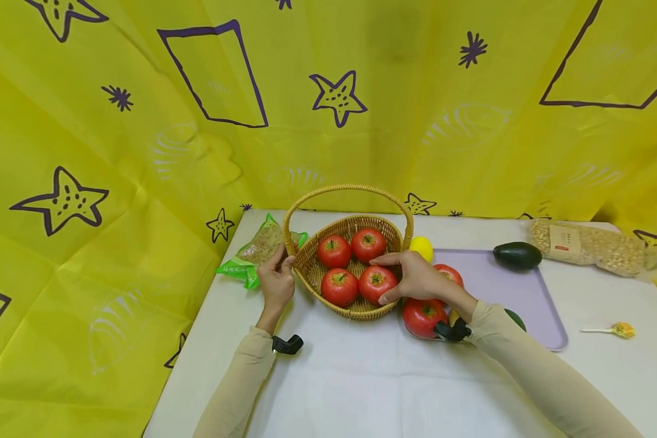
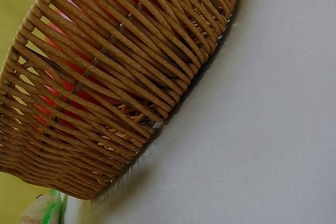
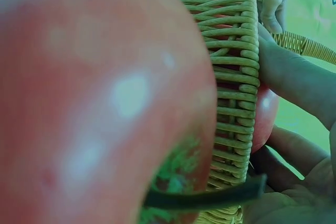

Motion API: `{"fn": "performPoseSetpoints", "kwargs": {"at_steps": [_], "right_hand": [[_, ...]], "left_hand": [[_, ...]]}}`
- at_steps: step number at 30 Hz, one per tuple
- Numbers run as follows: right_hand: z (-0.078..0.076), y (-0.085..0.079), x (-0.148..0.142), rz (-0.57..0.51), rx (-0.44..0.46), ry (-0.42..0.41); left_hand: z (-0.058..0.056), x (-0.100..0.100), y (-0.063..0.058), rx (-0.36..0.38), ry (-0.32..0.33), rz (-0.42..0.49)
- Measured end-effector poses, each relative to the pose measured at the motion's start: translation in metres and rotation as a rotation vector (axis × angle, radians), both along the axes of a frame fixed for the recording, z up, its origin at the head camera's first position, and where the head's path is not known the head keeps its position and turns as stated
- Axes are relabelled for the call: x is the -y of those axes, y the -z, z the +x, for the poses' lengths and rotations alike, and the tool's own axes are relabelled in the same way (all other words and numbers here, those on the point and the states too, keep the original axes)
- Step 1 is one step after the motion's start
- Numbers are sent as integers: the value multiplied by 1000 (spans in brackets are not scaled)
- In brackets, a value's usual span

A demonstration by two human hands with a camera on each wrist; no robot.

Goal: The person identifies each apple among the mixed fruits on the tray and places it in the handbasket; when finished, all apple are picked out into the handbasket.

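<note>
A wicker basket (image 1: 356, 313) with a tall arched handle stands on the table with several red apples in it. My left hand (image 1: 276, 283) grips the basket at its left side, by the foot of the handle. Over the right side of the rim reaches my right hand (image 1: 416, 277), its thumb and fingers around the front-right apple (image 1: 376, 284) inside. In the right wrist view, fingers (image 3: 294, 150) lie against that apple, while another apple (image 3: 105, 93) outside the basket fills the near left. Only the woven basket wall (image 2: 115, 51) and tabletop show in the left wrist view; that hand is hidden there.
Right of the basket lies a lilac tray (image 1: 487, 286) with red apples (image 1: 424, 316) and an avocado (image 1: 517, 256). A yellow lemon (image 1: 421, 248), a bag of grains (image 1: 591, 246), a lollipop (image 1: 623, 330) and a green-edged packet (image 1: 257, 249) lie around. A yellow cloth hangs behind.
</note>
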State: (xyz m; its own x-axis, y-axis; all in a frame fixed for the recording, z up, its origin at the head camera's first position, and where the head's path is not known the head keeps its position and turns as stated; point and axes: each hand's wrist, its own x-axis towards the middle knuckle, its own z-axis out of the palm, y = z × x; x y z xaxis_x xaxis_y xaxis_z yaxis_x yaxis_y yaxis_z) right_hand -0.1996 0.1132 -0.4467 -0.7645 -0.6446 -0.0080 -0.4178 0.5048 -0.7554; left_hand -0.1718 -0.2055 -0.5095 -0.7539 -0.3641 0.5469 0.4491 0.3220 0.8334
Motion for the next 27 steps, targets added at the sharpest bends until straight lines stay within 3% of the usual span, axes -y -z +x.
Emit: {"fn": "performPoseSetpoints", "kwargs": {"at_steps": [3, 9, 12, 15, 22, 27], "right_hand": [[0, 0, 1, 4, -22, -6], [0, 2, 4, 27, -69, -17], [0, 2, 6, 44, -78, -22], [-1, 2, 8, 64, -90, -36], [0, 2, 7, 90, -97, -47], [1, 3, 6, 95, -92, -55]], "left_hand": [[1, -2, -4, -4, 0, -3], [13, -9, -26, -13, 11, -5], [15, -11, -30, -21, 8, -14], [14, -10, -27, -23, 14, -14], [3, -3, -7, 14, 5, 7], [3, 0, -1, 16, 21, 17]]}}
